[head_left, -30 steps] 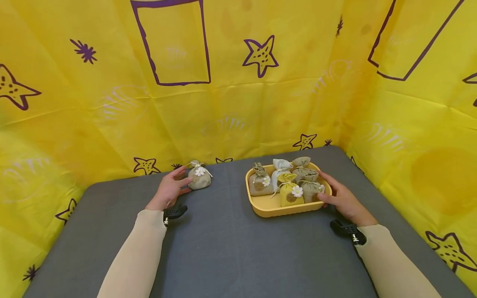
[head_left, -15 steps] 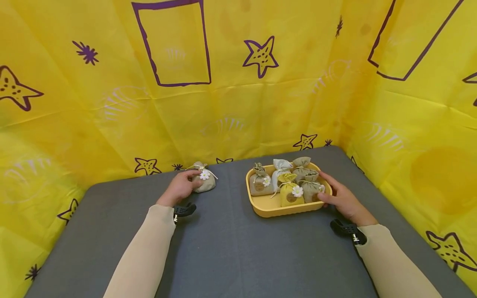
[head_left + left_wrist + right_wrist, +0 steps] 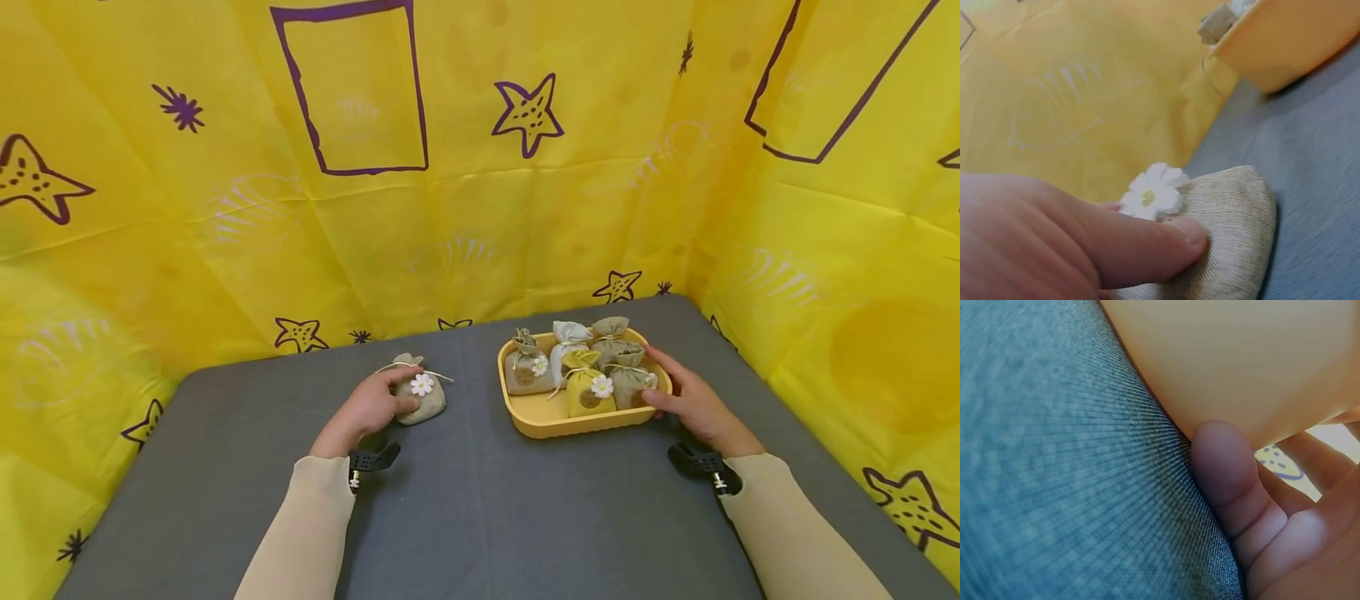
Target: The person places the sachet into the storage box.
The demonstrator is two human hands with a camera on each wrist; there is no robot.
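Observation:
My left hand point(image 3: 372, 408) grips a small grey-beige drawstring pouch point(image 3: 431, 406) with a white flower on it. In the left wrist view the thumb point(image 3: 1154, 250) presses on the cloth beside the flower point(image 3: 1150, 192); the other fingers are mostly hidden. At the right end of a yellow tray point(image 3: 536, 428), my right hand point(image 3: 697, 410) holds the rim, thumb at the front corner and fingers along the far side. The right wrist view has the little finger point(image 3: 1225, 465) low against the tray wall point(image 3: 1241, 362), close to the grey cloth.
Inside the tray stand several tied pouches: a taupe one point(image 3: 527, 379), a pale blue one point(image 3: 570, 337), a yellow one point(image 3: 585, 398) and olive-grey ones point(image 3: 627, 385). Yellow printed fabric point(image 3: 480, 233) walls the back and sides of the grey table point(image 3: 450, 517).
My left hand has closed on the pouch and brought it nearer to me and slightly right, away from the back fabric. The right hand and tray have stayed in place.

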